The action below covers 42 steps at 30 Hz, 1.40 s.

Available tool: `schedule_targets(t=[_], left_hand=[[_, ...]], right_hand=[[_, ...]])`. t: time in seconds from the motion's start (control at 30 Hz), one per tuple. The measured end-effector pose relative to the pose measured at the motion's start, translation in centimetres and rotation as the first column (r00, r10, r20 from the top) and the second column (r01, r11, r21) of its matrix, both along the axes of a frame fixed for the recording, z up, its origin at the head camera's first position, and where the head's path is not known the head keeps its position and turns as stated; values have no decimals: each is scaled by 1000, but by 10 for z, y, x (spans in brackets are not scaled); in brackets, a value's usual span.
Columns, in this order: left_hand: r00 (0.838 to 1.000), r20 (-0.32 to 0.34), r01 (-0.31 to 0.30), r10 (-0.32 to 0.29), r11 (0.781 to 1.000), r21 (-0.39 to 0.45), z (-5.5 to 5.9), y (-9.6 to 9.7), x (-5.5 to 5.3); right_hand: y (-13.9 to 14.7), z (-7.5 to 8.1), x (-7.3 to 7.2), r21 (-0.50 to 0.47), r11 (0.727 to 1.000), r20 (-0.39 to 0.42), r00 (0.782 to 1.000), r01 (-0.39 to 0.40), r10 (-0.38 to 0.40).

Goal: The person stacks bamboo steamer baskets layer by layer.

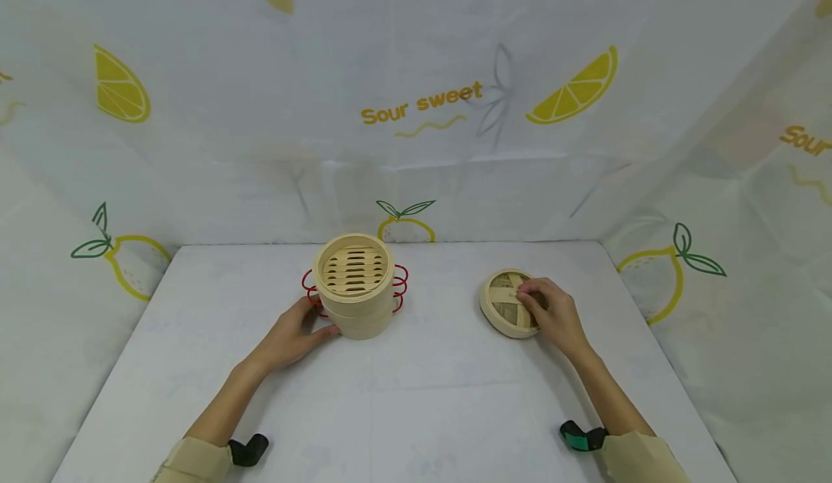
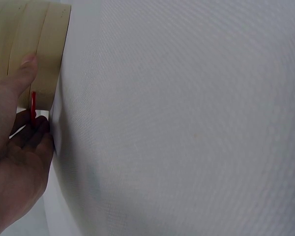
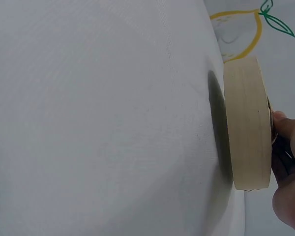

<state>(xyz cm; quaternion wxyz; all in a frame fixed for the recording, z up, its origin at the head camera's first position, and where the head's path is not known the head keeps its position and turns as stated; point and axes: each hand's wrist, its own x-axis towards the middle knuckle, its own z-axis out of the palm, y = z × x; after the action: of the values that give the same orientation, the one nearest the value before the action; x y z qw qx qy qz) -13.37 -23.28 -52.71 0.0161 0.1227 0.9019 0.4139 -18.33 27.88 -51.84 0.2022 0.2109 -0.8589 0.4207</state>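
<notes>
A stack of round bamboo steamer baskets [image 1: 357,306] stands left of the middle of the table, its slatted top tier uncovered and thin red loop handles on both sides. My left hand [image 1: 295,335] grips the lower left of the stack. In the left wrist view the thumb [image 2: 27,71] lies on the bamboo wall, with the fingers by a red loop [image 2: 33,105]. Off to the right, my right hand [image 1: 552,317] pinches the middle of the round woven bamboo lid [image 1: 503,295]. In the right wrist view the lid's rim [image 3: 248,128] is close over the table, a shadow beside it.
A white cloth covers the table [image 1: 429,411]. Behind it hangs a pale curtain [image 1: 260,180] printed with lemons and lettering, which also runs along both sides. Black devices [image 1: 249,450] are worn at both wrists.
</notes>
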Motion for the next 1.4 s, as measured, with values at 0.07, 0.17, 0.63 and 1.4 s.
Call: schedule_targets(t=[0.07, 0.17, 0.63, 1.4], left_hand=[[1000, 1, 1, -1, 1000, 2, 0, 0, 0], [1000, -1, 3, -3, 1000, 5, 0, 0, -1], [1000, -6, 5, -5, 1000, 16, 0, 0, -1], [1000, 14, 7, -7, 1000, 22, 0, 0, 0]], right_hand=[[-2, 3, 1, -10, 1000, -9, 1000, -4, 4], [-6, 7, 1, -27, 1000, -16, 1000, -4, 4], [-23, 23, 1, -84, 996, -91, 996, -7, 0], [-55, 46, -7, -179, 979, -121, 990, -95, 74]])
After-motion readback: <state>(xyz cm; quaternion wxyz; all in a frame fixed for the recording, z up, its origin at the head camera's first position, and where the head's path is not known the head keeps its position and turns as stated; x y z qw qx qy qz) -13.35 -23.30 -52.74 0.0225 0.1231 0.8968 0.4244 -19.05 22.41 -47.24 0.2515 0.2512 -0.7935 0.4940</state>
